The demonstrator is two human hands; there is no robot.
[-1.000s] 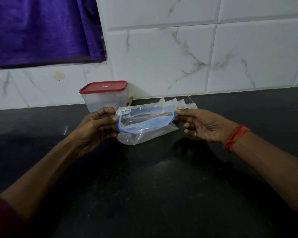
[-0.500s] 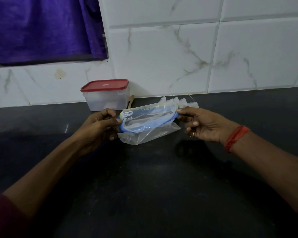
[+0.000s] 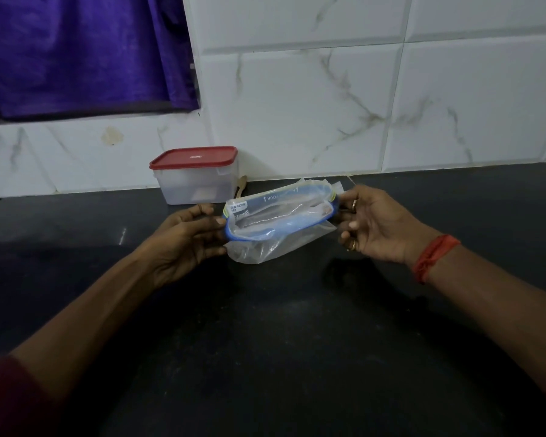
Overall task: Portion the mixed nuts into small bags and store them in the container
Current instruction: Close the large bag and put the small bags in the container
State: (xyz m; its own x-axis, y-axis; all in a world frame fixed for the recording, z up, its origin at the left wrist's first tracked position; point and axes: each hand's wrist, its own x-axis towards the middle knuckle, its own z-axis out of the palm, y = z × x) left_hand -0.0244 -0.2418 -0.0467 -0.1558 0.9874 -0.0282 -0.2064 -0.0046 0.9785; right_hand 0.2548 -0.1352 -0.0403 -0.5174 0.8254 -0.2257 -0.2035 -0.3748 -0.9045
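Left hand (image 3: 186, 239) and right hand (image 3: 371, 227), grip pinching opposite ends of clear blue-zip plastic bag (image 3: 278, 222) at frame centre | mouth spread, likely for filling | seemingly empty | red-lidded translucent plastic container (image 3: 196, 175) closed, behind on black desk (image 3: 281, 342)

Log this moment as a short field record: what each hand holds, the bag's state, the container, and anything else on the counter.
left hand: grips the bag's left end
right hand: pinches the bag's right end
bag: clear zip bag with blue seal, mouth pulled open, held just above the counter; no nuts visible inside
container: clear tub at the wall, red lid on, contents unclear
spoon: pale handle showing right of the container
nuts: none in view
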